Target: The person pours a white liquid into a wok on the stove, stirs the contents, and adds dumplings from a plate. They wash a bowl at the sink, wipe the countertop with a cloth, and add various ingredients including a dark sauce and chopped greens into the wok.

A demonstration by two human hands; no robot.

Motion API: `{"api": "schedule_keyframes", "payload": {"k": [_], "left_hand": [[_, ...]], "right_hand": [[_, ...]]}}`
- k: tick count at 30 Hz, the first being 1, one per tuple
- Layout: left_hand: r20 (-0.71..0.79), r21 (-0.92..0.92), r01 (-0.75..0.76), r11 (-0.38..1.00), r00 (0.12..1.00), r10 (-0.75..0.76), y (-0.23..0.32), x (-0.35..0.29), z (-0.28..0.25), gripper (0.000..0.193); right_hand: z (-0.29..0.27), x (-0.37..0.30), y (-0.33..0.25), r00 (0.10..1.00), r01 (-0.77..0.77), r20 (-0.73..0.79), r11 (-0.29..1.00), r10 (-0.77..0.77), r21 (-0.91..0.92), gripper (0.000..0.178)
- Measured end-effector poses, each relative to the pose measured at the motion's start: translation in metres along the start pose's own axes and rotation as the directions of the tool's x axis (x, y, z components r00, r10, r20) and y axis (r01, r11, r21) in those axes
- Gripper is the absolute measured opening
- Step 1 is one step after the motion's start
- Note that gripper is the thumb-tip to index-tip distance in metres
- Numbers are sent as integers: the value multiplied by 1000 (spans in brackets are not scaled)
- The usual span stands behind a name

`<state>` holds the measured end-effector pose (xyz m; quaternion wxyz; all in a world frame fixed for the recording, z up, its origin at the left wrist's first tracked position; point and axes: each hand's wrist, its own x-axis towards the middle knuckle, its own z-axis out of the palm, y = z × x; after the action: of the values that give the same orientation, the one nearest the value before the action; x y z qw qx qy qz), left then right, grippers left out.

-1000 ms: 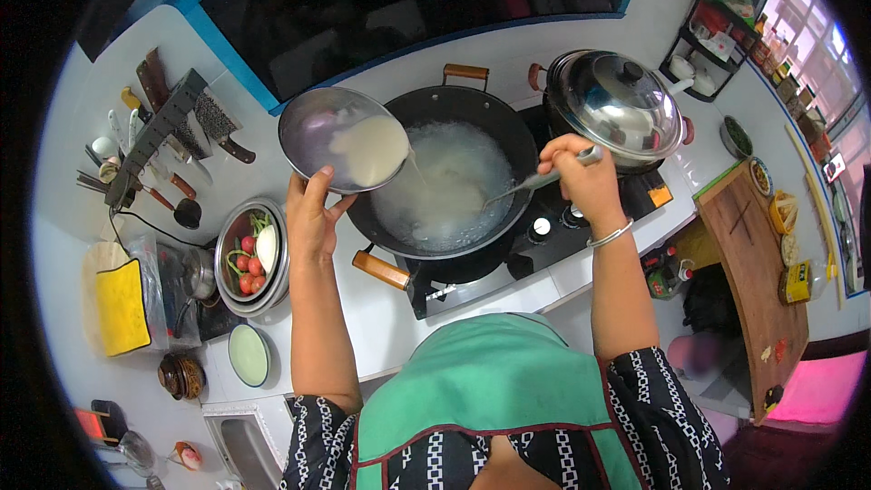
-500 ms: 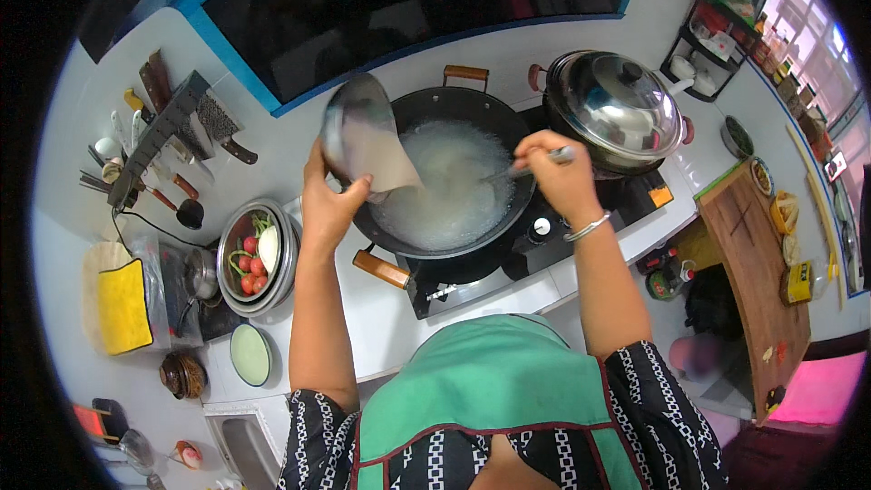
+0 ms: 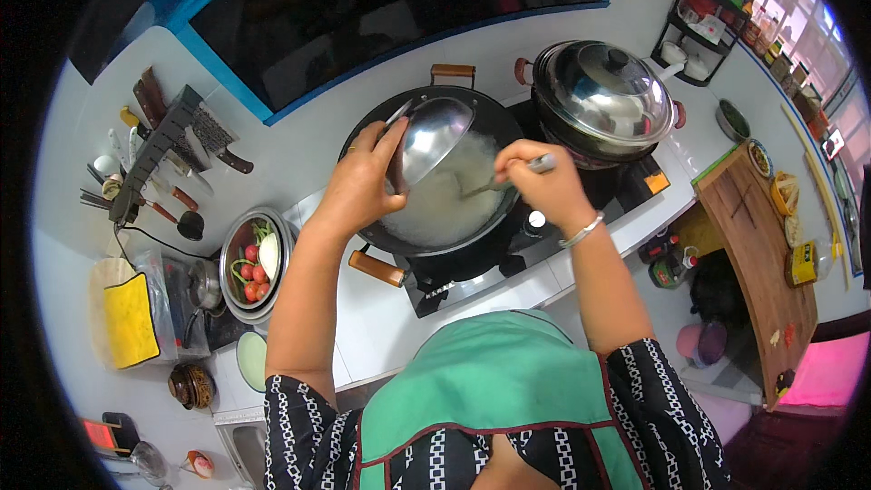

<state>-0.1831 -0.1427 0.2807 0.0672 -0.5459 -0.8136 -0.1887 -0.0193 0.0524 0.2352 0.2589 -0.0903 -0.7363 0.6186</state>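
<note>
Table (image 3: 372, 331): white-topped, running along the wall in front of us, the broadest thing we name here
Stove (image 3: 572, 227): black, set on the table, with a pale knob (image 3: 536, 220) near its front edge
Wooden board (image 3: 758, 281): brown, off to our right, with two thin dark sticks (image 3: 742, 209) lying crossed on it
Wok (image 3: 494, 122): dark and wide, on the left part of the stove, a wooden handle at its far side and another at its near side
Cloudy liquid (image 3: 435, 213): pale, inside the wok, as far as we can see round what hangs above it
Pot (image 3: 555, 132): just beside the wok to the right, covered by a shiny domed lid (image 3: 581, 91) with a black knob
Stacked bowls (image 3: 245, 310): metal, nested to our left, the top one holding red vegetables (image 3: 251, 290)
Metal bowl (image 3: 440, 132): tilted steeply in the air over the wok; we cannot tell how much is left in it
Left hand (image 3: 358, 181): at the left side of the metal bowl, its fingers (image 3: 370, 138) and thumb gripping that bowl, which lies just to their right
Right hand (image 3: 549, 189): over the wok's right edge, its fingers wrapped round a utensil
Utensil (image 3: 543, 163): grey-handled, slanting down leftward from those fingers, its far end in the cloudy liquid
Bracelet (image 3: 583, 230): silvery, around our right wrist
</note>
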Motion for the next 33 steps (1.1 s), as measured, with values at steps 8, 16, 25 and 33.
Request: {"api": "schedule_keyframes", "payload": {"k": [8, 16, 25, 33], "left_hand": [[-7, -12, 57, 998, 998, -57, -1, 0, 3, 83], [-66, -72, 72, 995, 995, -77, -11, -17, 0, 81], [-239, -233, 69, 970, 963, -126, -16, -12, -2, 76], [329, -929, 352, -112, 652, -683, -51, -36, 51, 55]], "right_hand": [[12, 14, 12, 985, 132, -82, 971, -151, -200, 13], [-13, 7, -19, 994, -57, -100, 992, 46, -108, 12], [-5, -4, -24, 997, -69, -26, 994, 67, -84, 13], [-19, -8, -27, 968, 154, -161, 962, -193, -227, 10]]}}
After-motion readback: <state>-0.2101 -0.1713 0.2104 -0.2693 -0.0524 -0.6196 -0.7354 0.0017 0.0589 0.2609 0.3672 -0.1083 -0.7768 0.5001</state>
